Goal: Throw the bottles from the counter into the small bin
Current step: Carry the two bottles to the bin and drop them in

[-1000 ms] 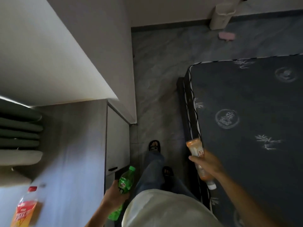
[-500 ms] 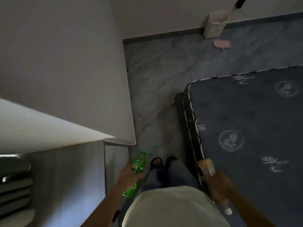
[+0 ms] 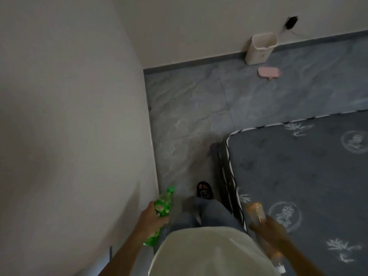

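Observation:
My left hand (image 3: 150,219) grips a green plastic bottle (image 3: 162,206) around its middle, cap pointing forward, at the lower centre-left beside the wall. My right hand (image 3: 267,228) holds an orange bottle (image 3: 256,212) with its base forward and its white cap (image 3: 280,267) pointing back toward me, above the mattress edge; it is blurred. The small white bin (image 3: 259,48) stands open on the floor against the far wall, well ahead of both hands.
A dark patterned mattress (image 3: 310,172) fills the right side. A white wall (image 3: 69,116) runs along the left, leaving a narrow strip of grey floor (image 3: 189,120). A pink flat object (image 3: 269,72) lies before the bin. My sandalled foot (image 3: 204,190) is on the floor.
I have walked forward past the counter and cabinet, which have left the view. The bin now appears larger and closer. Both hands still carry their bottles at my sides.

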`<move>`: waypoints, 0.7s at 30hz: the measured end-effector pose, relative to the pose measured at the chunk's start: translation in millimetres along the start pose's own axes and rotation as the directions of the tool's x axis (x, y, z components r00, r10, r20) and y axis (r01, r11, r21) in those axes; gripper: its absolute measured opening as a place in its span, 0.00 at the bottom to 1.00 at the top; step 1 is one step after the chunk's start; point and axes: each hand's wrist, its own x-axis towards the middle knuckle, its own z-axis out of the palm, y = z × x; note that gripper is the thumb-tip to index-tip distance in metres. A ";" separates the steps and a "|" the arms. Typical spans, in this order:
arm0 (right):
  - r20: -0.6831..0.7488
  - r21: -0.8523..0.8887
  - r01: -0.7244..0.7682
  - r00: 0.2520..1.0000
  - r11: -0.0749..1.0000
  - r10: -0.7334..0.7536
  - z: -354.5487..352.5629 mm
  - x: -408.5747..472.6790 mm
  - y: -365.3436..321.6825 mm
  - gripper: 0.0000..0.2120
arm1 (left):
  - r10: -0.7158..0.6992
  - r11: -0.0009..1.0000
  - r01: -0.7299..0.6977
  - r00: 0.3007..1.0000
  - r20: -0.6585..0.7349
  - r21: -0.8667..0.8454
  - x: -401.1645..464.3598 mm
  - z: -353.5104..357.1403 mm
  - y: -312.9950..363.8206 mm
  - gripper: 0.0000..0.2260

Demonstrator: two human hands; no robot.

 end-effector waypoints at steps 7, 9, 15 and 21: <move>0.020 0.027 0.078 0.997 0.997 -0.079 -64.5 86.5 -143.8 0.23 | -0.177 0.984 0.175 0.983 -0.041 -0.044 32.4 -44.0 6.6 0.32; -0.001 0.004 0.125 0.992 0.992 -0.125 -75.6 109.9 -180.4 0.24 | -0.216 0.974 0.214 0.976 -0.031 -0.073 45.5 -54.1 13.6 0.32; -0.017 -0.026 0.149 0.989 0.989 -0.149 -96.8 159.1 -263.2 0.28 | -0.230 0.967 0.229 0.973 0.003 -0.108 101.1 -109.1 56.2 0.28; -0.013 0.049 0.015 1.000 0.999 -0.014 -108.5 174.2 -289.7 0.30 | -0.059 0.998 0.060 0.996 0.068 -0.014 167.1 -183.4 149.7 0.25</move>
